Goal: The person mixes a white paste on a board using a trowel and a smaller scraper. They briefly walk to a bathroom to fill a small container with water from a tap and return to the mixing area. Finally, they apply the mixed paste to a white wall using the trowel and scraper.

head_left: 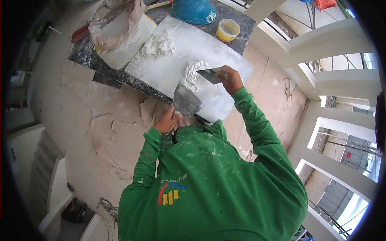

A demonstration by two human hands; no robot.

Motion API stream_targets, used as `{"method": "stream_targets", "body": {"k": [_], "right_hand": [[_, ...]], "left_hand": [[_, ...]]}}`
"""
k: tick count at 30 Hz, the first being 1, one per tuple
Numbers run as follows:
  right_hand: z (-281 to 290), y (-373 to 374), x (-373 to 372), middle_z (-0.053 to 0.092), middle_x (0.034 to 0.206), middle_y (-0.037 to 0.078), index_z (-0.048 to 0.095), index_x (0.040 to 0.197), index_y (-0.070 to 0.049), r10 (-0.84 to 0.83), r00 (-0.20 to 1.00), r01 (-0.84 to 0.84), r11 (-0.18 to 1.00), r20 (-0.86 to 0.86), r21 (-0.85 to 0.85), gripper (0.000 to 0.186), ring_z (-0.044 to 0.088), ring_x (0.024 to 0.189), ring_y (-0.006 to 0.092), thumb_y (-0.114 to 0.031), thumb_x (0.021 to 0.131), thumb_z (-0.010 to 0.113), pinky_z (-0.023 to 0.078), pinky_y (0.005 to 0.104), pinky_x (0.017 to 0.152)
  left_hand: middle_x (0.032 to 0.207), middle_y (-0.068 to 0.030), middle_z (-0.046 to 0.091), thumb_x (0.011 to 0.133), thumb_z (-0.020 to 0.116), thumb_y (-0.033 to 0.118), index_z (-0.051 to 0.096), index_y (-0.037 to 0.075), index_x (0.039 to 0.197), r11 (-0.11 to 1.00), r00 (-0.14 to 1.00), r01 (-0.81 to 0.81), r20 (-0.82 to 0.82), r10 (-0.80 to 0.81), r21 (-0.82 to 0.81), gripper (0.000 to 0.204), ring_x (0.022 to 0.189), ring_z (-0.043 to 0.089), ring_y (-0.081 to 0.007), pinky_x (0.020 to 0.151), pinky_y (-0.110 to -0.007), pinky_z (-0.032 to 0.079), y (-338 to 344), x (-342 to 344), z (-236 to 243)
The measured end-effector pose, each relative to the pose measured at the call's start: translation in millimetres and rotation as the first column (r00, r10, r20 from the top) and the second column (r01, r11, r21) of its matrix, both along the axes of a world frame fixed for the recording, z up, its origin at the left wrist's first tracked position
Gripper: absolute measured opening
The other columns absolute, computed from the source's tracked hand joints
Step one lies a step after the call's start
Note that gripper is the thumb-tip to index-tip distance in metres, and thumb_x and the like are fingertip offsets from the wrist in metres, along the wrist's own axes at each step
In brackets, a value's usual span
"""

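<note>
My left hand [165, 121] grips the handle of a broad putty knife [187, 103], its wide grey blade reaching over the near edge of a white-smeared board [201, 45]. Closed round a smaller, flat scraper [210, 75], my right hand [230, 79] holds it beside a heap of wet white putty [194, 72]. The putty lies on the board and meets the broad blade's far edge. A wrap of pale cloth seems to cover part of the left hand's grip. Dry white powder [158, 47] is piled farther left on the board.
An open sack [124, 50] of white powder stands at the table's far left. A blue hard hat [192, 11] and a yellow tub [228, 30] sit along the far side of the dark tabletop [246, 29]. Window frames [333, 76] line the right; cables [107, 205] lie on the floor.
</note>
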State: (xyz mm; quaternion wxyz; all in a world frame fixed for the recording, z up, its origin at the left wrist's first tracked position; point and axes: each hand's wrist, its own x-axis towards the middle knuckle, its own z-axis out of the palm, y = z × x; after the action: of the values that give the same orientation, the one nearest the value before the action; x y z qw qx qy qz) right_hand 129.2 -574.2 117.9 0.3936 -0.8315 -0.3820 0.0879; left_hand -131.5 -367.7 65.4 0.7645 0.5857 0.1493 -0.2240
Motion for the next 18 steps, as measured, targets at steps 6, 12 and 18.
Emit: {"method": "stream_targets", "body": {"k": [6,12,18], "right_hand": [[50.5,11.5,28.0,0.065,0.105,0.006,0.054,0.122,0.007,0.205,0.35,0.087,0.964,-0.914,0.25,0.04,0.063,0.091,0.0137,-0.015,0.09,0.066,0.049,0.0267,0.085],[48.3,-15.2,32.7,0.067,0.1,0.007,0.064,0.112,0.002,0.029,0.704,-0.235,0.952,-0.71,-0.195,0.039,0.063,0.085,0.0142,-0.023,0.084,0.073,0.049,0.0264,0.076],[65.2,-23.6,-19.0,0.067,0.097,0.007,0.062,0.114,0.005,-0.161,0.741,0.577,0.648,-0.651,0.496,0.032,0.061,0.081,0.0106,-0.016,0.091,0.066,0.049,0.0246,0.073]], "left_hand": [[0.082,-0.0035,0.054,0.099,0.051,0.019,0.029,0.01,0.138,0.951,0.963,0.221,0.206,-0.176,-0.218,0.046,0.054,0.048,-0.0075,0.046,-0.022,0.042,5.5,26.8,36.7],[0.081,-0.0059,0.054,0.099,0.049,0.015,0.025,0.009,0.143,0.929,0.923,0.188,0.379,-0.058,-0.318,0.051,0.052,0.046,-0.0085,0.046,-0.022,0.041,7.7,44.7,93.4],[0.082,-0.01,0.05,0.1,0.047,0.017,0.02,0.014,0.145,0.837,0.953,0.081,0.288,0.095,-0.541,0.053,0.049,0.046,-0.011,0.039,-0.024,0.042,7.3,40.7,96.8]]}}
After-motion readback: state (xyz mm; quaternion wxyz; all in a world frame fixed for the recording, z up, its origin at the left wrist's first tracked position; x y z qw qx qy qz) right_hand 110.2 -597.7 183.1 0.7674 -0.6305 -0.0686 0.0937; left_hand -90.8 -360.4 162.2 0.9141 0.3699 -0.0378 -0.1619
